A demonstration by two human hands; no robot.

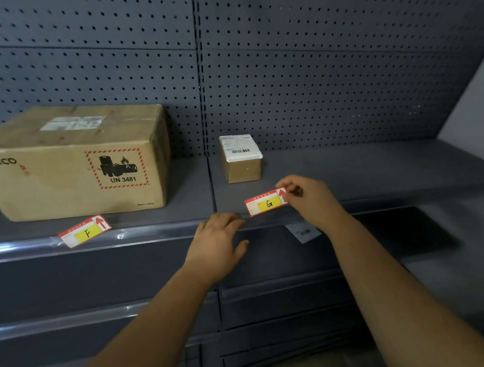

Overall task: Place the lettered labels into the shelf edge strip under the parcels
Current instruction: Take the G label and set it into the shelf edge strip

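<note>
Our right hand (308,198) pinches the G label (265,204), likely light and bendy, by its right end; our left hand (216,243) lies released at the strip (152,234).

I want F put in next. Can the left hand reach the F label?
Probably yes. The left hand holds nothing, and the F label lies at the strip to its left, with nothing between them.

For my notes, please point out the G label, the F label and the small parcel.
G label (267,204), head view, yellow field.
F label (86,232), head view, yellow field.
small parcel (244,170), head view, front face.
</note>
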